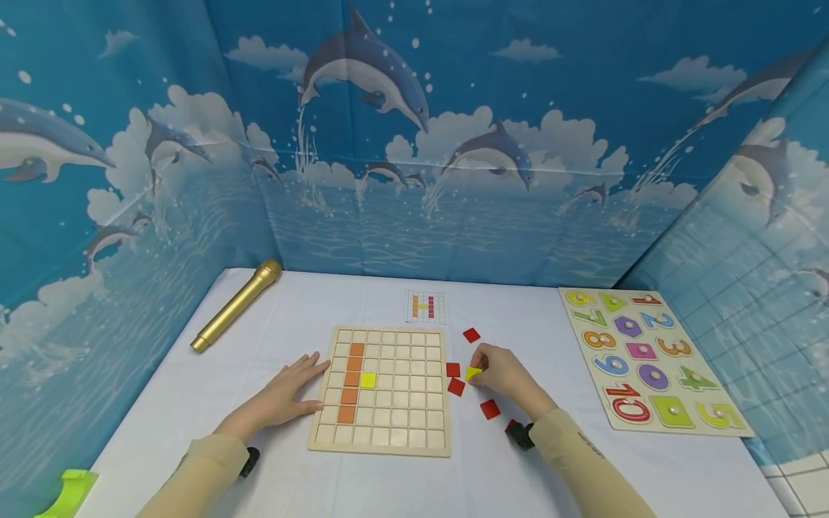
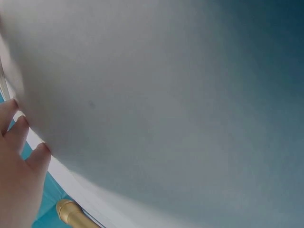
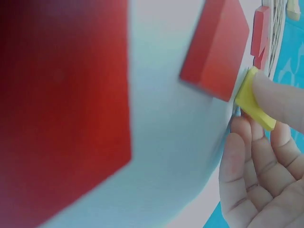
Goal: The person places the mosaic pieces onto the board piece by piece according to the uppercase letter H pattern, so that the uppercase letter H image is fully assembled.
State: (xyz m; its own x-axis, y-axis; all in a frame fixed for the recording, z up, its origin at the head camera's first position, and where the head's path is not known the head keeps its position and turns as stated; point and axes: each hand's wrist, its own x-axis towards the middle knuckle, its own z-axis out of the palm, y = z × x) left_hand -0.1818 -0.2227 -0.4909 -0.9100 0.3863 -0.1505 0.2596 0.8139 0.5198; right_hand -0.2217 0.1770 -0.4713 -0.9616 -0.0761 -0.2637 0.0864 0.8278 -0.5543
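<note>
A wooden grid board (image 1: 408, 451) lies flat on the white table. On it are a column of orange square tiles (image 1: 352, 378) and one yellow tile (image 1: 368, 380) just right of that column. My left hand (image 1: 285, 392) rests at the board's left edge, fingers spread and thumb touching the frame. Right of the board, my right hand (image 1: 505, 373) pinches a yellow tile (image 3: 251, 102) between thumb and fingers, low over the table. Several red square tiles (image 1: 490, 409) lie loose around that hand, and one (image 3: 216, 52) shows close to the pinched tile in the right wrist view.
Behind the board lies a small pattern card (image 1: 425, 306) printed with orange, yellow and red squares. A gold microphone (image 1: 236, 306) is at the back left, a number and shape puzzle board (image 1: 654, 360) at the right. Something bright green (image 1: 68, 493) sits at the front left corner.
</note>
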